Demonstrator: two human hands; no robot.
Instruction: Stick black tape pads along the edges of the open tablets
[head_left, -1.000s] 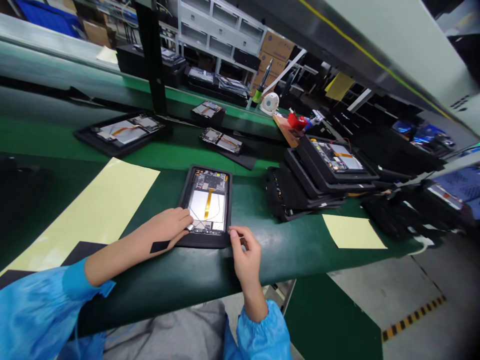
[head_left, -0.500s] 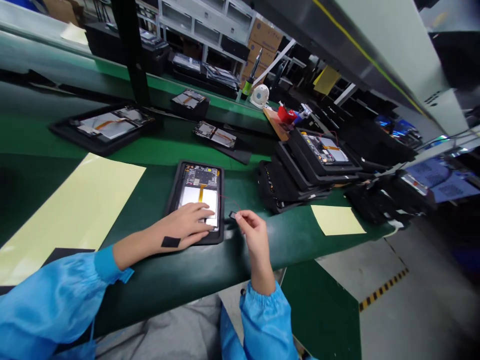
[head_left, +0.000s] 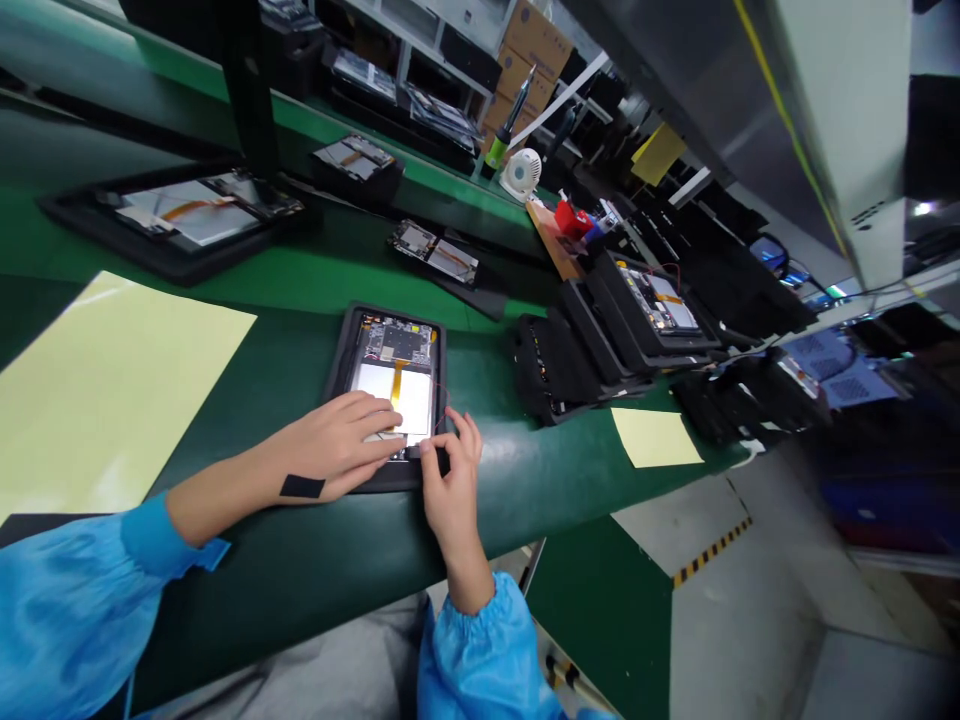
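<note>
An opened tablet point(head_left: 397, 340), its circuit board and white battery point(head_left: 418, 398) exposed, lies in a black foam tray point(head_left: 341, 360) before me. An orange ribbon cable point(head_left: 398, 378) runs down over the battery. My left hand point(head_left: 341, 435) rests flat on the lower left of the tablet, fingers stretched out. At the tablet's lower right corner, my right hand point(head_left: 452, 475) pinches a small dark rectangular part point(head_left: 415, 452) between thumb and index finger. A thin red wire point(head_left: 444, 388) loops from the tablet's right side towards that hand. The fingers partly hide the small part.
Stacked black trays point(head_left: 577, 345) stand to the right, with another opened tablet point(head_left: 660, 298) on top. Yellow sheets lie left point(head_left: 127, 380) and right point(head_left: 656, 437). Further tablets point(head_left: 435, 250) sit behind. A small white fan point(head_left: 521, 174) and a green-handled screwdriver point(head_left: 499, 147) are at the back.
My right hand has moved left with the small dark part, from beside the tray onto the tablet's lower right corner. My left hand stays on the tablet. The camera view has shifted.
</note>
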